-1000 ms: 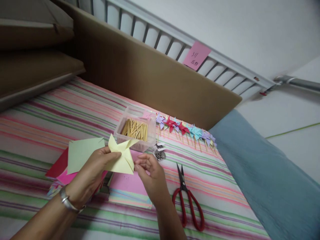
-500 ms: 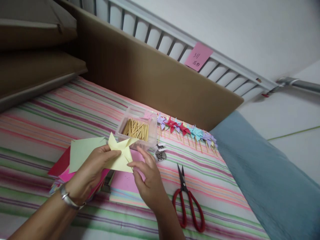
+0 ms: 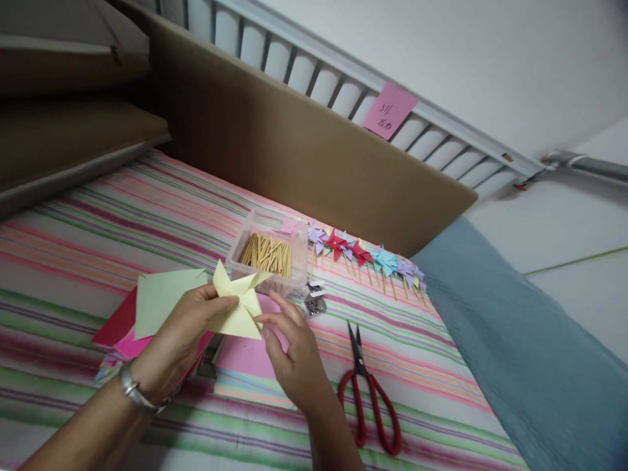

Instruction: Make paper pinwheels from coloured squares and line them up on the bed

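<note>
Cardboard panels (image 3: 73,131) stood at my far left, beyond the striped sheet (image 3: 73,248) I was working on. A pale green paper square (image 3: 161,297) lay on red and pink sheets (image 3: 118,320), just beside my left hand (image 3: 181,333), probably so spare paper was within reach. That hand was clamped on the yellow paper pinwheel (image 3: 240,304), thumb pressed near its centre, I think to stop the folded blades springing open. The pinwheel was lifted off the sheet, in front of the clear box of wooden sticks (image 3: 267,255). My right hand (image 3: 289,353) had thumb and forefinger closed together on the pinwheel's lower right blade; whether they also pinched something small, I could not tell. Below lay a pink paper pad (image 3: 245,356). Further right sat a small packet of pins (image 3: 314,302), a row of finished pinwheels (image 3: 363,255) and red-handled scissors (image 3: 370,392), blades shut.
</note>
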The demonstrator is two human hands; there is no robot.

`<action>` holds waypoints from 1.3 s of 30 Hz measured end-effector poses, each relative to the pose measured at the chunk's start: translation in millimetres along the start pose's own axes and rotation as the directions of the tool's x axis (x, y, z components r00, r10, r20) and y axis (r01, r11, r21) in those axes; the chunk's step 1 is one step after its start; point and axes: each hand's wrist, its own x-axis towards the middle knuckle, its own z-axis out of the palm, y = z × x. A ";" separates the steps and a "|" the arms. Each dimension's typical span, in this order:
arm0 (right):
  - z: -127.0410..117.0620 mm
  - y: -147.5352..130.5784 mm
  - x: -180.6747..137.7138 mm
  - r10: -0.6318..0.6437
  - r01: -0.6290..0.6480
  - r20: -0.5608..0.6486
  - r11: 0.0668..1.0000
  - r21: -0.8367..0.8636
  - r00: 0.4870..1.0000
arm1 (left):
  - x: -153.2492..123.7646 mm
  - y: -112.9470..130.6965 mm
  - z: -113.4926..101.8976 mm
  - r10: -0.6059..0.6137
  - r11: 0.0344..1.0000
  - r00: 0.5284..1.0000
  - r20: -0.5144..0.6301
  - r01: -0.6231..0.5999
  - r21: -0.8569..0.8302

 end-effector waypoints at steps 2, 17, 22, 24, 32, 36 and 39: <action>0.4 0.8 0.5 0.002 -0.002 -0.002 1.000 -0.007 1.000 | -0.1 0.0 -0.1 -0.006 1.000 1.000 0.006 0.006 -0.005; 5.5 2.2 1.7 0.017 -0.013 -0.097 0.999 0.039 0.995 | -1.4 -8.5 3.8 0.024 0.999 0.997 0.075 -0.027 0.035; 11.0 -0.9 0.1 0.100 -0.092 -0.150 0.994 0.063 0.984 | -0.7 -15.8 8.0 0.018 0.994 0.999 0.029 -0.021 0.105; 13.9 -1.8 0.2 0.143 -0.130 -0.167 0.988 0.084 0.976 | -1.7 -17.9 11.4 0.008 0.993 1.000 0.010 -0.009 0.120; 19.6 -1.6 4.0 0.313 -0.281 -0.163 0.940 0.194 0.936 | -5.2 -22.3 18.3 -0.050 0.994 0.997 0.062 0.044 0.103; 17.2 -4.0 6.2 0.379 -0.346 -0.161 0.917 0.198 0.911 | -4.9 -23.6 16.7 -0.048 0.994 0.996 0.072 0.041 0.099; 16.4 -4.0 7.1 0.395 -0.365 -0.157 0.911 0.189 0.905 | -4.4 -24.6 16.0 -0.053 0.994 0.996 0.071 0.046 0.100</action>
